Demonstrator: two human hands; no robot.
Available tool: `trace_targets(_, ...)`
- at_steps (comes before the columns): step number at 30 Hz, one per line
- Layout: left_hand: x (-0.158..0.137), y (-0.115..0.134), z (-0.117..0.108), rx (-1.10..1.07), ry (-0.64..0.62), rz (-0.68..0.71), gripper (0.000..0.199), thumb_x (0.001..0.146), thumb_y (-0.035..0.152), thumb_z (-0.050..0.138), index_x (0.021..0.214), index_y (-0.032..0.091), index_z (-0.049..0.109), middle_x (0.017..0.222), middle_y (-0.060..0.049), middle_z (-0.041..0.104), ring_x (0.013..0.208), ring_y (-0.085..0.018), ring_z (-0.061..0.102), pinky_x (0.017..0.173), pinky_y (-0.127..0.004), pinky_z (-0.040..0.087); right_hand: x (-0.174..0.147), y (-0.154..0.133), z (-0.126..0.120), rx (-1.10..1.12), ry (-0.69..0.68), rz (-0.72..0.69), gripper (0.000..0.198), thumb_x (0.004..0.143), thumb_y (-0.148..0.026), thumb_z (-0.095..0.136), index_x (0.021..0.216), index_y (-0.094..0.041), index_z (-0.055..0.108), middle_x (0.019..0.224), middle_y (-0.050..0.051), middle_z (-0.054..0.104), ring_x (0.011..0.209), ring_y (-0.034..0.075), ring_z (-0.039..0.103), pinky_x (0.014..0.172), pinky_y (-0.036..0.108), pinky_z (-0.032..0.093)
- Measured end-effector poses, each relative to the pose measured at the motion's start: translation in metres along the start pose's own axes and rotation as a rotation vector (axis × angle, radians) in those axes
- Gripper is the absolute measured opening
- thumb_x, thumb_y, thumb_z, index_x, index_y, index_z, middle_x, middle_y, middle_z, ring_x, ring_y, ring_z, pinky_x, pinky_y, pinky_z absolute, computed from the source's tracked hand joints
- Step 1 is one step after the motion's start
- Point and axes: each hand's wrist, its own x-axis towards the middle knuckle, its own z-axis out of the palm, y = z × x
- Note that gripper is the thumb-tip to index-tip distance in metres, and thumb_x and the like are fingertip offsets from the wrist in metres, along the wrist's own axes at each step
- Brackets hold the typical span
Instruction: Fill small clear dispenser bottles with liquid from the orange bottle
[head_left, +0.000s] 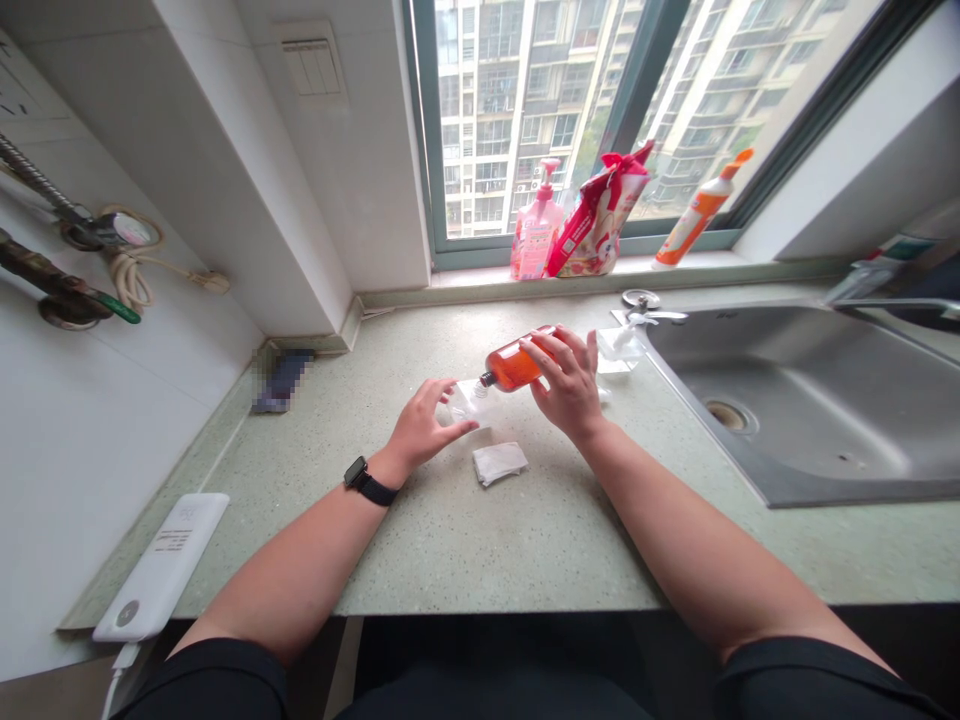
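In my right hand is a bottle of orange liquid, tipped so its dark neck points down to the left. The neck meets the threaded mouth of a clear plastic container. My left hand, with a black watch on its wrist, steadies this container between thumb and fingers. Just in front lies a folded white tissue. To the right of my right hand, beside the sink, is a white pump head on something pale. A small white item, partly hidden, shows behind my right wrist.
A steel sink with a tap occupies the right side. On the windowsill stand a pink pump bottle, a red bag and an orange-and-white bottle. At left lie a white power bank and a blurred dark object.
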Motion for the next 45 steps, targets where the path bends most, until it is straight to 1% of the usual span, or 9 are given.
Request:
trace_targets(4,0.0005,-0.0005,0.0005,-0.002,0.005,0.003,0.07,0.085,0.063,0.084,0.139,0.025,0.06,0.125,-0.01,0.068,0.107,-0.028,0.071,0.096,-0.046,0.06,0.0,-0.0001,-0.0004,-0.009,0.008,-0.012,0.093,0.091,-0.008,0.061,0.168,-0.049,0.029,0.153,0.002,0.062,0.153,0.037,0.045,0.132,0.075,0.02)
trace_targets(9,0.0002,-0.0008,0.0007,0.004,0.008,0.008,0.07,0.085,0.062,0.084,0.139,0.025,0.06,0.125,-0.01,0.068,0.107,-0.027,0.072,0.096,-0.047,0.06,0.0,-0.0001,-0.0004,0.0,0.003,-0.006,0.095,0.09,-0.007,0.061,0.168,-0.05,0.028,0.154,0.001,0.062,0.154,0.037,0.044,0.133,0.074,0.019)
trace_targets(16,0.0002,-0.0021,0.0018,-0.001,0.012,0.009,0.07,0.085,0.061,0.085,0.139,0.025,0.06,0.125,-0.01,0.068,0.107,-0.028,0.072,0.096,-0.047,0.06,0.0005,-0.0001,-0.0008,-0.022,-0.018,-0.004,0.097,0.088,-0.007,0.062,0.168,-0.049,0.027,0.153,0.003,0.061,0.154,0.039,0.045,0.131,0.078,0.018)
trace_targets(22,0.0003,-0.0014,0.0013,-0.006,0.001,-0.003,0.07,0.085,0.063,0.084,0.138,0.025,0.059,0.126,-0.01,0.068,0.108,-0.028,0.072,0.096,-0.047,0.06,0.0008,-0.0006,-0.0006,-0.03,0.016,-0.023,0.093,0.09,-0.007,0.062,0.167,-0.048,0.03,0.151,0.003,0.062,0.152,0.038,0.046,0.132,0.077,0.02)
trace_targets(28,0.0,-0.0003,0.0006,-0.002,-0.002,0.0,0.071,0.085,0.065,0.083,0.138,0.024,0.059,0.126,-0.011,0.068,0.109,-0.029,0.073,0.094,-0.047,0.061,0.0006,-0.0005,-0.0001,-0.017,-0.001,-0.008,0.095,0.089,-0.006,0.061,0.167,-0.05,0.028,0.153,0.001,0.062,0.154,0.038,0.045,0.132,0.077,0.019)
trace_targets(34,0.0002,-0.0009,0.0007,0.003,-0.002,-0.001,0.072,0.085,0.065,0.083,0.139,0.024,0.06,0.126,-0.011,0.068,0.108,-0.029,0.073,0.094,-0.047,0.061,0.0005,-0.0003,0.001,-0.024,0.021,-0.012,0.089,0.091,-0.006,0.06,0.166,-0.047,0.034,0.153,0.002,0.062,0.153,0.037,0.044,0.132,0.075,0.018)
trace_targets(40,0.0003,-0.0029,0.0017,-0.002,0.001,0.012,0.072,0.085,0.066,0.083,0.138,0.023,0.06,0.126,-0.011,0.068,0.107,-0.029,0.073,0.094,-0.047,0.061,0.0009,0.0001,0.0028,-0.019,0.068,-0.033,0.088,0.092,-0.006,0.06,0.166,-0.047,0.035,0.151,0.001,0.064,0.152,0.035,0.046,0.133,0.074,0.018)
trace_targets(45,0.0001,-0.0032,0.0019,0.0,0.005,0.018,0.071,0.085,0.065,0.083,0.138,0.024,0.059,0.126,-0.011,0.068,0.108,-0.029,0.073,0.094,-0.047,0.061,0.0008,0.0009,0.003,-0.038,0.058,-0.036,0.086,0.092,-0.007,0.061,0.165,-0.046,0.036,0.151,0.001,0.063,0.152,0.035,0.046,0.132,0.074,0.019)
